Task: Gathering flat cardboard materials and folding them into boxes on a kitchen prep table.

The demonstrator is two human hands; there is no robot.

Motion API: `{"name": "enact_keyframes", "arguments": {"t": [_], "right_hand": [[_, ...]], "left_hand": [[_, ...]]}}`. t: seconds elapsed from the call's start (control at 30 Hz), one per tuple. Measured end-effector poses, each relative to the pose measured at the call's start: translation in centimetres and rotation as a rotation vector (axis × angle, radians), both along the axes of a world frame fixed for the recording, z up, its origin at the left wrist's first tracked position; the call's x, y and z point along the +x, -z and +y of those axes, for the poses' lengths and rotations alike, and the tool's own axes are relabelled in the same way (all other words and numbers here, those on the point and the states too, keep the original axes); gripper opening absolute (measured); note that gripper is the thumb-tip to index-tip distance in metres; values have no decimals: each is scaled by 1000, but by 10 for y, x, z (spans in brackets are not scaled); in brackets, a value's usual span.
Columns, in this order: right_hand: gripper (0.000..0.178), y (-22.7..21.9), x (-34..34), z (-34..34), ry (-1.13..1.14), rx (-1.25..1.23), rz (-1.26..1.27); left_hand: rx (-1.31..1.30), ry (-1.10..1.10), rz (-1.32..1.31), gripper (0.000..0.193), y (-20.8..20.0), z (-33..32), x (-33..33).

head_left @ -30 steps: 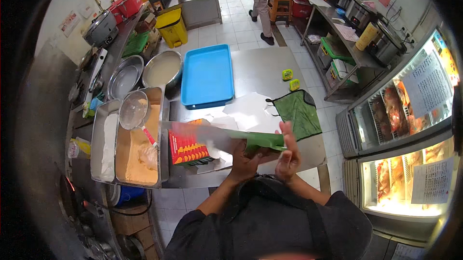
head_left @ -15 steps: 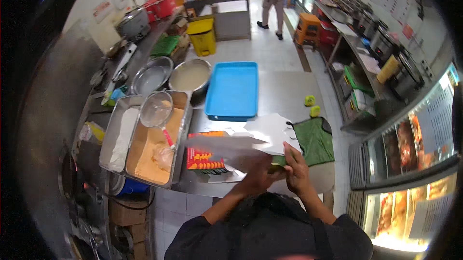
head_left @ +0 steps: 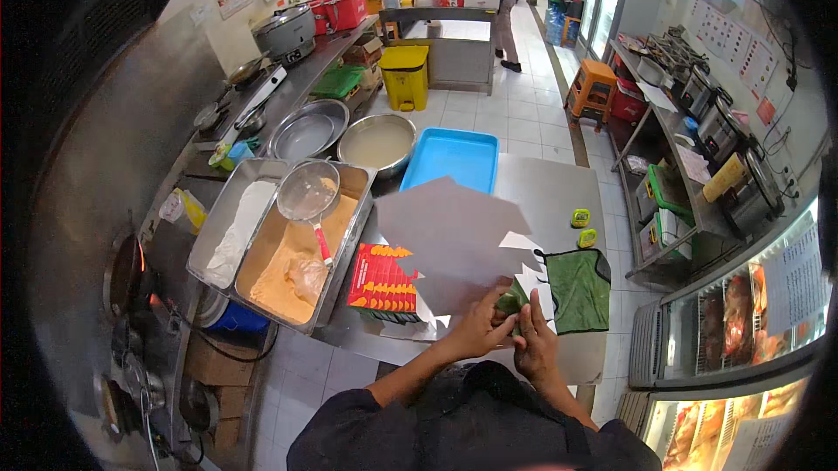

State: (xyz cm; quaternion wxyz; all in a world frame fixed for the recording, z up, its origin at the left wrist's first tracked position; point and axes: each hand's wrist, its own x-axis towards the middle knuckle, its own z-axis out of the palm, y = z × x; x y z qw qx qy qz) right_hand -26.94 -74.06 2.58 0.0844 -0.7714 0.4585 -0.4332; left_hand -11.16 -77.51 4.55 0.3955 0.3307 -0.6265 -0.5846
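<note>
Both my hands grip the lower end of a flat cardboard box blank (head_left: 449,235) held up over the steel table (head_left: 541,187), its plain grey side toward me. My left hand (head_left: 476,331) pinches the bottom edge. My right hand (head_left: 537,344) holds it beside that, and a green printed part (head_left: 508,302) shows between my fingers. A stack of red and orange flat boxes (head_left: 382,279) lies just left of my hands.
A green cloth (head_left: 578,288) lies to the right, with two small yellow-green objects (head_left: 583,226) beyond it. A blue tray (head_left: 454,157), a pan of orange coating (head_left: 292,257) with a strainer (head_left: 307,193), a white flour pan (head_left: 237,228) and round bowls (head_left: 377,141) fill the left. A person (head_left: 508,0) stands far off.
The box blank has come up from low over the table and spread open in front of me. Both hands have closed together on its lower end.
</note>
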Motion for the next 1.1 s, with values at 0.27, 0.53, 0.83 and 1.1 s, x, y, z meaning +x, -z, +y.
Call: {"name": "enact_keyframes", "arguments": {"t": [0.27, 0.53, 0.83, 1.1], "right_hand": [[65, -23, 25, -15, 27, 193, -341], [67, 6, -4, -11, -161, -187, -225], [61, -45, -26, -57, -153, 289, 48], [73, -20, -18, -39, -420, 637, -388]], "left_hand": [[-230, -189, 53, 59, 12, 17, -18], [-101, -347, 10, 33, 13, 20, 6], [3, 50, -363, 32, -41, 16, 54], [315, 388, 3, 33, -40, 13, 66]]}}
